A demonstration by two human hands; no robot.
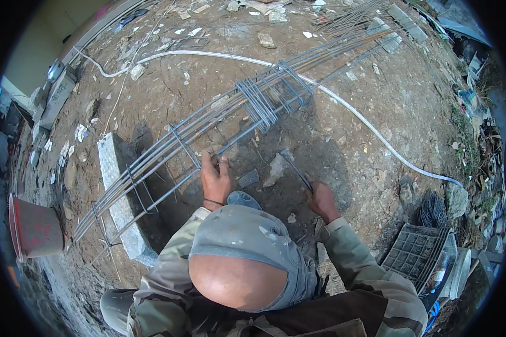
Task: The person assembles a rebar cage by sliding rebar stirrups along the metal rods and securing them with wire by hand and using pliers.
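Note:
A long rebar cage (199,132) runs slantwise from the lower left to the upper right. Square stirrups (181,145) cross its bars, and a bunch of loose stirrups (256,105) hangs close together near its middle. My left hand (215,181) is closed on the cage's near lower bar, beside a stirrup's corner. In my right hand (322,200) is a thin dark metal rod (296,168), its far end pointing up and left over the soil, apart from the cage. Whether that end is hooked is too small to tell.
Concrete blocks (117,188) (384,35) lie under both cage ends. A pale hose (371,126) curves beneath the cage. At the left stands a reddish bucket (36,229); at the right, a black crate (414,255) beside a wire bundle (432,209). Rubble dots the dirt.

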